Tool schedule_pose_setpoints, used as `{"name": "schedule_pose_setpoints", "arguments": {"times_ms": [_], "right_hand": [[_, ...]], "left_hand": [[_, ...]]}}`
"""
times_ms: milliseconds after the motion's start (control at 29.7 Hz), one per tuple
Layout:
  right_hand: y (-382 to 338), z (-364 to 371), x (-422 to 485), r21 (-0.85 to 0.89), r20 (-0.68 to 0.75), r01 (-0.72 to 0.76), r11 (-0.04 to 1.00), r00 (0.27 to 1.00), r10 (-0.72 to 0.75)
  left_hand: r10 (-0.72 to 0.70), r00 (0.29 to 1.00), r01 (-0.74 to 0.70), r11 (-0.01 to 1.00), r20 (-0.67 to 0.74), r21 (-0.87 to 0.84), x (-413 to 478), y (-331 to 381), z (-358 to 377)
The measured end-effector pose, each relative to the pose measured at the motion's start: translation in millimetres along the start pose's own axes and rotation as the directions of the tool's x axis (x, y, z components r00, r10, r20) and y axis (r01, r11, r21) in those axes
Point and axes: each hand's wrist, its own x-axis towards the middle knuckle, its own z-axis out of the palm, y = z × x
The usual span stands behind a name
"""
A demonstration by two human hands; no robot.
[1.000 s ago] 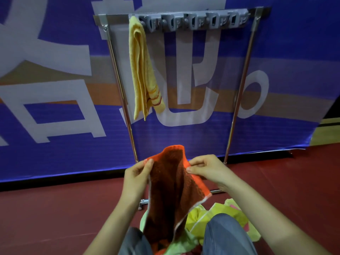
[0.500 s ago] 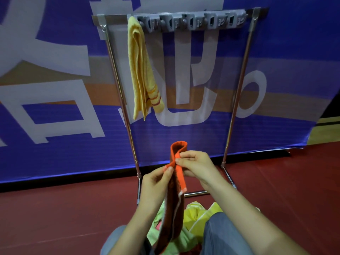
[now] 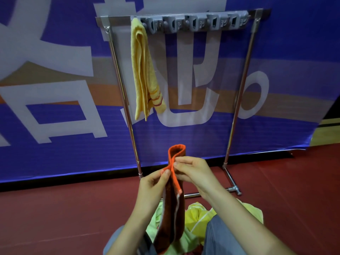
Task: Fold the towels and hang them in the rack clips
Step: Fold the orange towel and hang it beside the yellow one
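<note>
An orange towel is pinched near its folded top by the left hand and the right hand. At eleven o'clock from them, a yellow towel is hung on the rack.

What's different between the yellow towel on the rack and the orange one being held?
The yellow towel hangs at the left end of the clip row; the orange towel is off it, pinched by the left hand and right hand. The yellow towel is pale with red stripes low down; the orange towel is dark with a bright orange edge. Both are folded narrow.
</note>
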Motion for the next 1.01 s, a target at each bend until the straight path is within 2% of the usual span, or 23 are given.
{"name": "schedule_pose_setpoints", "arguments": {"times_ms": [269,404,572,707,842,1010], "right_hand": [[2,2,-1,-0.021,0.043,0.018,1.0,0.999,-0.017],[4,2,-1,-0.025,0.069,0.014,1.0,0.998,-0.013],[4,-3,-4,-0.038,0.112,0.005,0.999,0.994,-0.001],[1,-14,-5,-0.174,0.184,0.112,0.978,0.98,-0.079],[-3,-21,-1,-0.384,0.234,0.224,0.896,0.962,-0.141],[-4,-24,0,-0.45,0.205,0.346,0.823,0.937,-0.282]], "left_hand": [[-0.032,0.999,0.034,0.998,0.041,-0.048,0,2,-4],[-0.057,0.998,0.056,0.998,0.037,0.023,1,0,-10],[-0.093,0.984,0.084,0.994,0.15,0.067,2,6,-17],[-0.111,0.957,0.084,0.99,0.268,0.11,6,11,-23],[-0.153,0.93,0.129,0.987,0.335,0.093,7,15,-24],[-0.156,0.922,0.159,0.987,0.353,0.02,5,14,-23]]}}
